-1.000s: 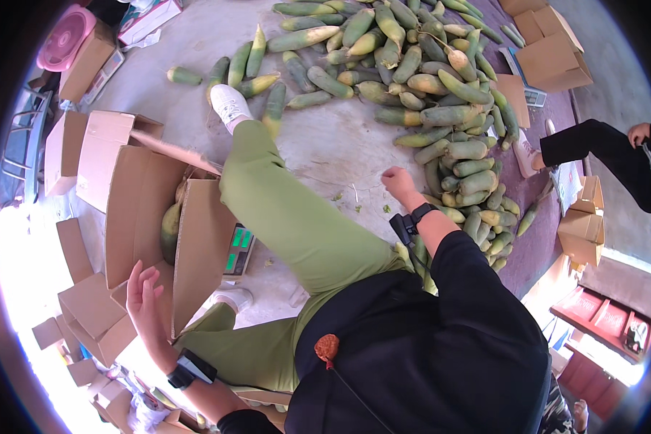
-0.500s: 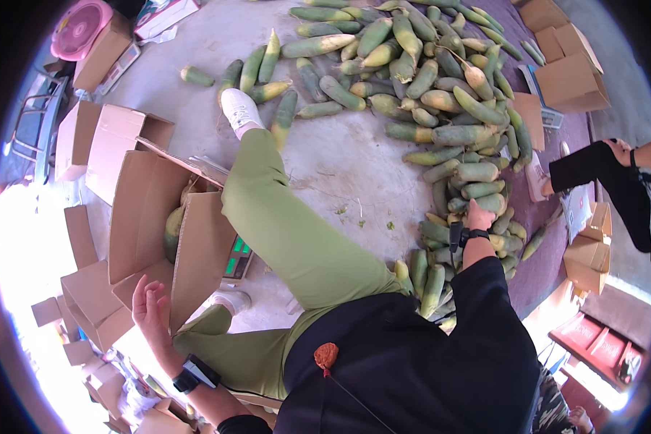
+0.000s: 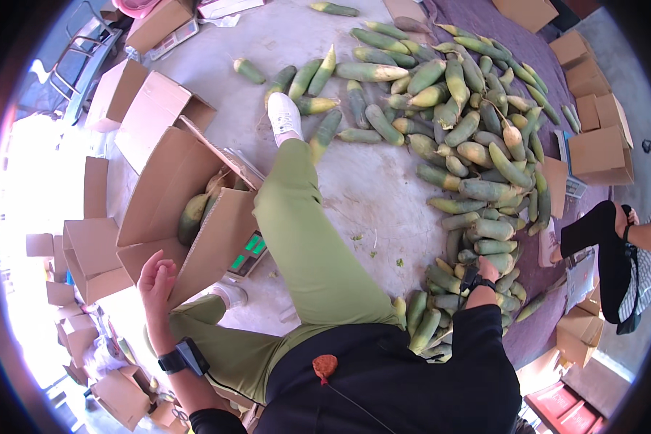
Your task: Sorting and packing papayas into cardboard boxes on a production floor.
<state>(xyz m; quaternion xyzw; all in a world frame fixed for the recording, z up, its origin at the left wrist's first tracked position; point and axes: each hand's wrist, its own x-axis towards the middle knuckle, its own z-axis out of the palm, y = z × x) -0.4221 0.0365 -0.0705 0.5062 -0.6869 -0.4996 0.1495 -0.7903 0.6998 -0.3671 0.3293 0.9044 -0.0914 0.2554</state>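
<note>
My right hand (image 3: pixel 487 269) reaches down into the near side of a large pile of green radishes. It touches a pale green radish (image 3: pixel 500 260); its fingers are mostly hidden, so I cannot see whether they close round one. My left hand (image 3: pixel 157 281) hovers beside the near flap of an open cardboard box (image 3: pixel 213 235), fingers loosely bent and holding nothing. Inside that box lie a few green radishes (image 3: pixel 192 215). The box stands tilted next to a scale with a lit green display (image 3: pixel 251 247).
Loose radishes (image 3: pixel 322 72) lie on the concrete floor beyond my white shoe (image 3: pixel 284 114). More open cartons (image 3: pixel 94 253) stand at the left, others (image 3: pixel 600 155) at the right. Another person's leg (image 3: pixel 593 228) is at the right, beside the purple cloth (image 3: pixel 542 249) under the pile.
The whole view has shifted, with the box and pile displaced in it. My left hand's fingers have curled in a little more. My right hand stays at the same part of the pile.
</note>
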